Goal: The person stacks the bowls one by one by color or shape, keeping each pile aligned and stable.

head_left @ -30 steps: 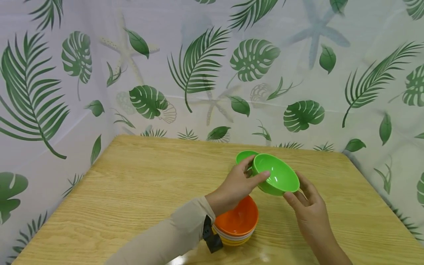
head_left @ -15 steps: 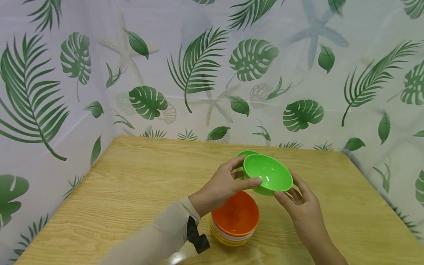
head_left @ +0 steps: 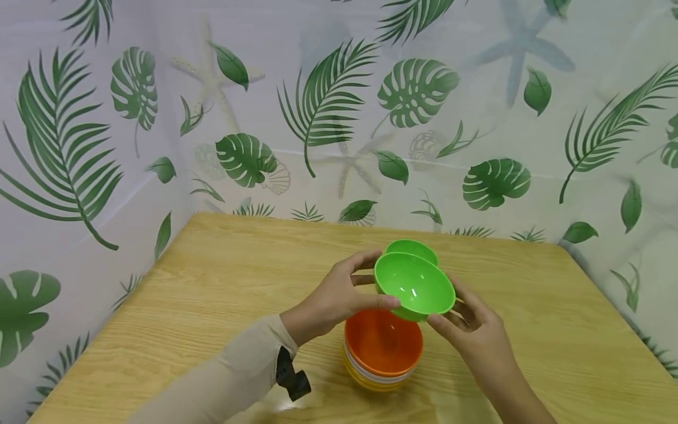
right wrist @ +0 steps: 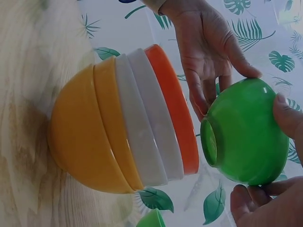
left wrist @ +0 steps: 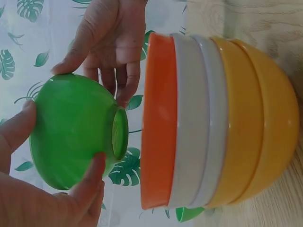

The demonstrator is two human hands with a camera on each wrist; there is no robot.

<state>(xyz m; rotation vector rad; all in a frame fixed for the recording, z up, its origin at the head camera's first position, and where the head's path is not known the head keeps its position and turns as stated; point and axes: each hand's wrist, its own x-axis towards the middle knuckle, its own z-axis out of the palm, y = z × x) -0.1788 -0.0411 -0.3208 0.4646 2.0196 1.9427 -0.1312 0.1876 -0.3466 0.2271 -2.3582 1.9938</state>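
Note:
A green bowl [head_left: 415, 282] is held by both hands, tilted slightly, just above and behind a stack of nested bowls. My left hand [head_left: 336, 292] grips its left side, thumb at the near rim and fingers behind. On the right side my right hand [head_left: 477, 327] pinches the rim between thumb and fingers. In the stack, an orange bowl [head_left: 384, 344] sits on top, with white bowls [left wrist: 191, 123] under it and yellow bowls [left wrist: 260, 123] at the bottom. Both wrist views show the green bowl's foot [right wrist: 208, 142] facing the stack, a gap between them.
Another green bowl [head_left: 413, 248] stands on the wooden table [head_left: 254, 265] behind the held one, partly hidden by it. A leaf-patterned cloth [head_left: 328, 194] hangs along the table's back and left sides. A black strap device [head_left: 291, 377] is on my left wrist.
Both hands have carried the green bowl left and slightly toward me, bringing it over the back of the stack. More of the rear green bowl and the orange bowl now shows.

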